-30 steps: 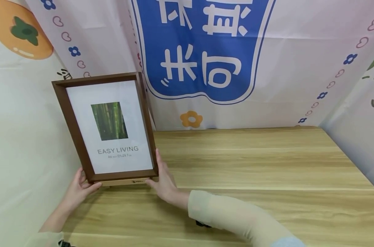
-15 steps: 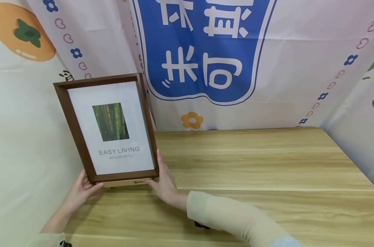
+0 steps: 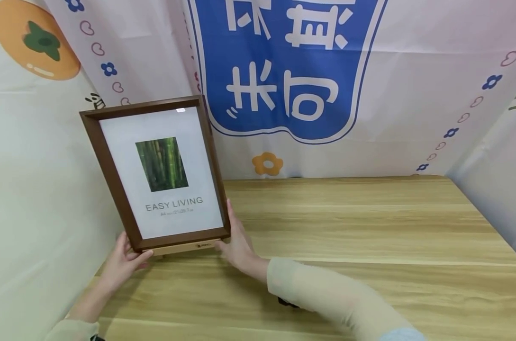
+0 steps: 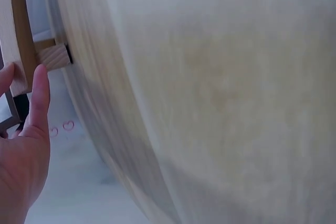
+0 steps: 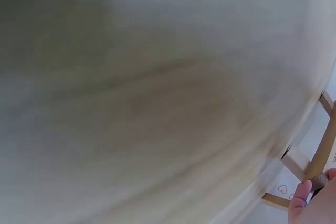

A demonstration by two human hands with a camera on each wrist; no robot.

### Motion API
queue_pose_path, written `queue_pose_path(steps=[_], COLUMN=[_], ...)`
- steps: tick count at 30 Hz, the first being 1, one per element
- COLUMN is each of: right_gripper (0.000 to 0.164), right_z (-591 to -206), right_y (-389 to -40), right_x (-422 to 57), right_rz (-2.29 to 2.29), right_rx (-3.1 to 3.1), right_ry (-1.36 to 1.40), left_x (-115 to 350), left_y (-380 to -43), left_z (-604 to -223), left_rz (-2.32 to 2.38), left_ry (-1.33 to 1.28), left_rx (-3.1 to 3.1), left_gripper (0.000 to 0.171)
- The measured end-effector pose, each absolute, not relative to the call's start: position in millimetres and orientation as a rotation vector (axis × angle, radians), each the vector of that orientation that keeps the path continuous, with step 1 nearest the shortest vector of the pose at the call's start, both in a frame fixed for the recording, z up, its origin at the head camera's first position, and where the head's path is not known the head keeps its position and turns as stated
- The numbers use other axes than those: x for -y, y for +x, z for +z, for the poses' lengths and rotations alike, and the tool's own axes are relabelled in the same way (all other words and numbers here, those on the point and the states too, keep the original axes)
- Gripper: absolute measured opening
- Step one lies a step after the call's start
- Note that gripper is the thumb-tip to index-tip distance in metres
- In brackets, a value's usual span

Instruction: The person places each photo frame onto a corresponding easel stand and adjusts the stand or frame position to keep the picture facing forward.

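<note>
A dark brown picture frame [image 3: 217, 187] leans upright on a light wooden easel [image 3: 178, 248] at the table's left side. Behind its glass are a bamboo photo and the words "EASY LIVING". My left hand [image 3: 123, 266] grips the left end of the easel's ledge, thumb in front. At the ledge's right end, my right hand [image 3: 239, 246] holds on with the thumb, its fingers lying along the frame's side. In the left wrist view a wooden leg [image 4: 54, 57] sits beyond the ledge. Easel legs [image 5: 296, 162] also show in the right wrist view. The easel's back is hidden.
The wood-grain table [image 3: 347, 227] stretches to the right of the frame. A white printed cloth [image 3: 394, 104] with a blue sign hangs along the back edge. Another white cloth [image 3: 31, 189] stands close on the left.
Both hands and the easel with the frame have shifted slightly to the right, and the ledge's right end has turned a little farther back. The head view has also moved slightly.
</note>
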State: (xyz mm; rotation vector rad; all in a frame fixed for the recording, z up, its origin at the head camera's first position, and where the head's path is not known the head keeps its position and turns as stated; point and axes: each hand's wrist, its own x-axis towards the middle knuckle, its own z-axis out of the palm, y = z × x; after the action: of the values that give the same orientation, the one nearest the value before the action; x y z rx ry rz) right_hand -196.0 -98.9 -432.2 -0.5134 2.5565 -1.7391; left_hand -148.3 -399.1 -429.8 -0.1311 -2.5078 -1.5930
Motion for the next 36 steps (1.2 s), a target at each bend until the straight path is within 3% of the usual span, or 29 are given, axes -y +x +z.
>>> queue_pose_path(steps=[7,15,36], right_gripper=[0.118,0.118,0.118], right_z=[-433.5,-436.1,-435.9], right_y=[-200.2,-208.2,-218.9], right_x=[83.2,60.8,-3.2], right_rz=[-1.749,-1.727,-1.690], right_rx=[-2.542,-2.548,-2.562], right_ry=[-0.531,-0.565,-0.653], left_x=[383.7,361.7,304.8], left_y=[-147.9,-148.8,-162.1], left_z=[-429.6,-426.7,-430.7], left_rz=[-1.589,-1.540,-1.557], left_ry=[-0.120,-0.067,-0.088], left_rx=[2.495,2.558,2.547], left_gripper=[0.081,0.100,0.099])
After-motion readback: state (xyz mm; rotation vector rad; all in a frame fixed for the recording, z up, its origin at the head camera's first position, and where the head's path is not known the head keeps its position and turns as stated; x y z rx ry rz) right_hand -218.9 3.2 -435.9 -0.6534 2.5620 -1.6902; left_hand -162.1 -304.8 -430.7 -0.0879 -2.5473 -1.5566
